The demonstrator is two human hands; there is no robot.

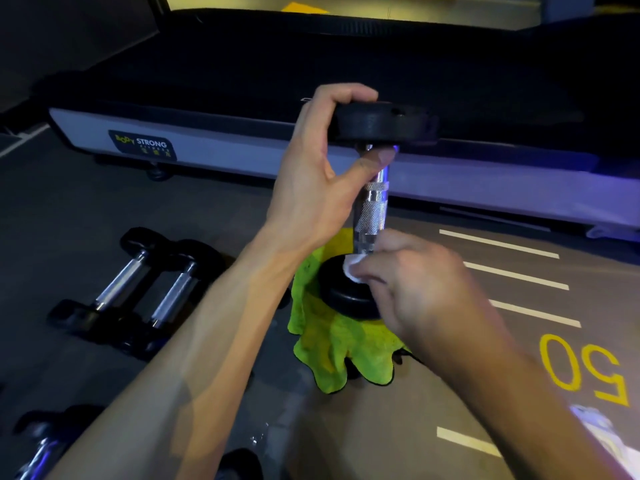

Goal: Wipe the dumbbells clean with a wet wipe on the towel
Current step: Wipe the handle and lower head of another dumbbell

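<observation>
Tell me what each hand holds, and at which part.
Left hand grips the upright dumbbell by its top weight. Right hand pinches a white wipe against the bottom weight.

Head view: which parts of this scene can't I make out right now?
- Wet wipe: mostly covered by the right hand.
- Upright dumbbell: lower plate's right side hidden by that hand; upper plate partly behind the left hand.
- Bottom-left dumbbell: cut by the frame edge.
- White object, bottom right: blurred, unidentifiable.
</observation>
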